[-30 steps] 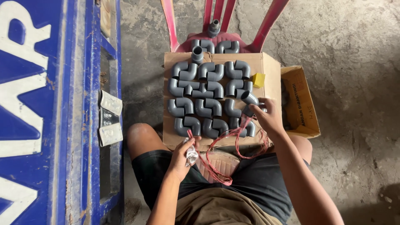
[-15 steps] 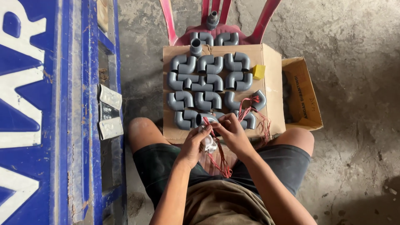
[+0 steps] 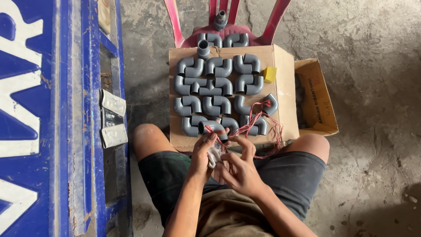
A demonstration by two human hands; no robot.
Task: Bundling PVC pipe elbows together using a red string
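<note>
left hand (image 3: 202,154) pinching a grey elbow fitting (image 3: 213,128), right hand (image 3: 240,169) gripping red string (image 3: 256,123), near edge of cardboard box (image 3: 283,87)

Head view: I read the light as soft, even daylight, moderately bright, with no hard shadow edges. The concrete floor (image 3: 372,52) is lightest at far right and darkens toward the near right corner. A dull shadow sits beside the blue metal frame (image 3: 57,118) on the left. No glare on the grey pipe elbows (image 3: 210,87). Focus holds well on the cardboard box (image 3: 285,87). Both hands (image 3: 228,162) are a little soft. Slight wide-angle bowing shows at the left edge.
</note>
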